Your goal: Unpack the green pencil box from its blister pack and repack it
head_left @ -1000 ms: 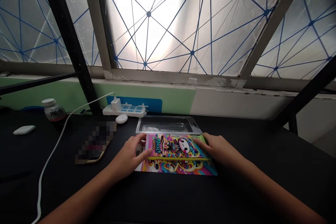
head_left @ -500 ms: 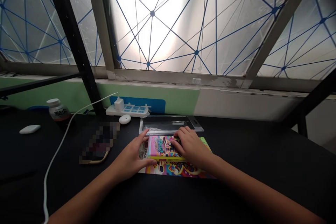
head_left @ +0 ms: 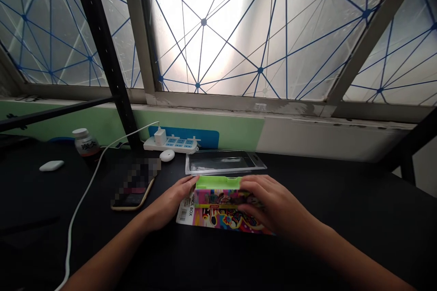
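A colourful printed pencil box [head_left: 215, 196] lies in front of me, with a light green plastic part [head_left: 218, 182] showing along its top. My right hand [head_left: 269, 198] is closed round its right end, fingers over the top and thumb against the near face. At the other end my left hand [head_left: 175, 198] grips the left corner with its fingertips; part of its thumb is hidden. Under the box lies a printed backing card [head_left: 225, 220] with the words "PENCIL BOX" and a barcode. Just behind is a clear plastic blister shell [head_left: 221, 162].
On the black table [head_left: 324, 209], a phone [head_left: 136, 191] lies to the left beside a round white case [head_left: 167, 155]. A white power strip [head_left: 170, 144] with a charger, a white cable [head_left: 80, 204], a bottle [head_left: 85, 143] and a white mouse-like object [head_left: 52, 166] are also there.
The pencil box now shows its green part on top, where the pink printed face was. My right hand has shifted to its right end. The view has swung slightly left.
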The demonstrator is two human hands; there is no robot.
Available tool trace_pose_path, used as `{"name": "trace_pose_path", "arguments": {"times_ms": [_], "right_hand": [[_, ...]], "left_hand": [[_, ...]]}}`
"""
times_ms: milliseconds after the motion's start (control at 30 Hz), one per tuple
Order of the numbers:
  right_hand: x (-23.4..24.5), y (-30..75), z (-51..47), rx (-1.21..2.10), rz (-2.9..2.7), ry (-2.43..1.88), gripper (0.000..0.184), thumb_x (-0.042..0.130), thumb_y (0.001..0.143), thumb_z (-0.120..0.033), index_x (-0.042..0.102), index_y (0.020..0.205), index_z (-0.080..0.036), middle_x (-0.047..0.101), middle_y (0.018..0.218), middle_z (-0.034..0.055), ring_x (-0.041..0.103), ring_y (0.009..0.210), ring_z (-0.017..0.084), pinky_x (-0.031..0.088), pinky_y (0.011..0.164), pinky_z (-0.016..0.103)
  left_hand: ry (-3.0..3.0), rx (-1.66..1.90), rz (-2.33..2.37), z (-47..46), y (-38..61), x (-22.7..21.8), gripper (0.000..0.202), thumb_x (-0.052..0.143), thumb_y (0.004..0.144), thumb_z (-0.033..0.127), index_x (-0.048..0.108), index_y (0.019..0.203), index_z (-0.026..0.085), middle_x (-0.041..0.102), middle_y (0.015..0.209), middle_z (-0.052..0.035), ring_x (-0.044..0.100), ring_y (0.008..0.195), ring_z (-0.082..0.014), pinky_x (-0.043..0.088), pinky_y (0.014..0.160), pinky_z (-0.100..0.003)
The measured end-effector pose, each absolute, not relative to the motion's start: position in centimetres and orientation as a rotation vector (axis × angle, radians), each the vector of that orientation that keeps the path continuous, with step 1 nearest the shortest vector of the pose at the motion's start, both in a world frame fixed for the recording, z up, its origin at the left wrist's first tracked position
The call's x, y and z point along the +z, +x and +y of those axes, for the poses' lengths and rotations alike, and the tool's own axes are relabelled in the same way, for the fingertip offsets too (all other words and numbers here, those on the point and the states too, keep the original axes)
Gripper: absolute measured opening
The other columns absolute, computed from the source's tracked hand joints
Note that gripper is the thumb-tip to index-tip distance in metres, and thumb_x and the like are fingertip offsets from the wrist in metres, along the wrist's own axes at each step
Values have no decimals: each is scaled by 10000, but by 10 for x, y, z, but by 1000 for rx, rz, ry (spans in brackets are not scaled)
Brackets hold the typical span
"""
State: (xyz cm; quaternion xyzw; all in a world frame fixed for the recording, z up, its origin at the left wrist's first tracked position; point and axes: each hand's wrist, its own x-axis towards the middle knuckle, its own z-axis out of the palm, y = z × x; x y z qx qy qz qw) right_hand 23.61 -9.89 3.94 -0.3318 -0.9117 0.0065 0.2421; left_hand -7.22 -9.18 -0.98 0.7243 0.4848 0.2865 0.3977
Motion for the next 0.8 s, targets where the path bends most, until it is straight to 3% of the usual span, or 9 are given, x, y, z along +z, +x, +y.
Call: {"name": "trace_pose_path", "arguments": {"times_ms": [67,133,233,300,433,567,667,733,800], "right_hand": [[48,252,-112,256,-2604,-948,271,581,956,-478,652,1139,-290,684,1243,92,639,1118,290,522,933,422],[49,270,-119,446,-2675,-1015,336,667,882,-536,679,1160,-347,636,1360,63,578,1247,326,497,1008,455],[33,300,-113,489,-2662,-1141,788,823,696,-583,536,1409,-406,468,1542,61,394,1418,399,417,1102,554],[16,319,-101,470,-2593,-1254,989,860,653,-557,395,1512,-406,358,1608,68,322,1452,416,401,1112,579],[-5,336,-81,686,-2373,-1355,804,763,789,-523,408,1497,-382,316,1631,45,375,1436,373,439,1103,511],[-8,326,-78,938,-2047,-1338,534,530,952,-548,480,1421,-296,497,1511,100,573,1281,320,567,954,430],[-15,318,-76,812,-2053,-1367,633,605,906,-550,430,1447,-271,496,1494,131,539,1311,337,530,1009,456],[-24,317,-75,676,-2145,-1386,750,695,839,-534,394,1473,-269,394,1566,146,436,1393,370,442,1098,506],[-31,318,-74,631,-2186,-1406,756,715,825,-508,396,1471,-280,323,1605,143,392,1422,375,410,1121,522]], "left_hand": [[1851,729,1254,-91,-73,-11,710,172,984,703,480,1485,305,400,1589,-17,363,1458,-304,279,1193,-474],[1911,678,1300,-91,-72,-12,715,304,953,730,448,1505,298,407,1584,-36,361,1455,-329,280,1185,-501],[1961,604,1363,-90,-70,-12,799,585,862,691,371,1540,327,383,1597,-33,361,1452,-348,327,1162,-496],[1963,580,1392,-91,-69,-12,838,649,828,670,362,1543,340,391,1593,-27,381,1440,-350,355,1148,-480],[1974,568,1409,-93,-68,-13,790,603,861,670,368,1541,343,411,1582,-37,398,1427,-360,378,1129,-490],[1866,702,1296,-93,-68,-12,673,322,988,664,362,1543,287,477,1539,-64,493,1367,-310,412,1106,-438],[1810,771,1259,-93,-66,-11,693,191,1004,667,285,1568,276,528,1499,-74,532,1338,-289,412,1101,-426],[1836,764,1298,-95,-65,-13,712,231,992,684,251,1577,278,533,1493,-89,530,1340,-307,402,1103,-446],[1877,758,1335,-100,-63,-14,738,318,974,689,228,1583,282,525,1498,-101,521,1346,-326,403,1097,-461]]}}
